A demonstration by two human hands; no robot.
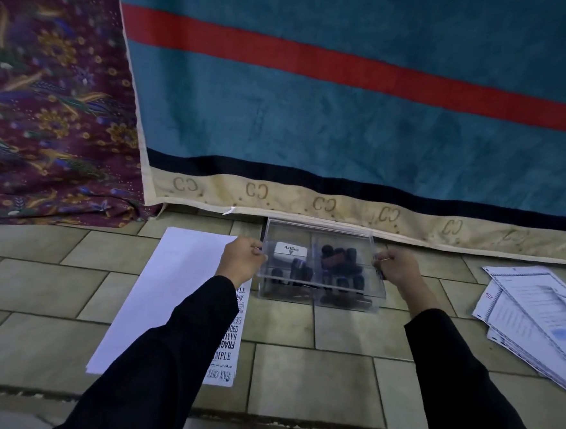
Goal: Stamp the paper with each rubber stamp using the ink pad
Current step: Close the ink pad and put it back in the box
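A clear plastic box (pixel 320 232) stands on the tiled floor at the centre. Inside it lie several dark rubber stamps (pixel 338 260) and a white Artline ink pad (pixel 291 250). My left hand (pixel 241 260) grips the box's left side and my right hand (pixel 395 267) grips its right side, at lid height. A blank white paper (pixel 172 293) lies to the left of the box. A strip printed with stamp samples (pixel 227 341) sits along the paper's right edge, partly hidden by my left sleeve.
A teal blanket with a red stripe (pixel 348 118) hangs right behind the box. Patterned maroon cloth (pixel 48 97) fills the left. Several printed sheets (pixel 535 315) are spread on the tiles at the right.
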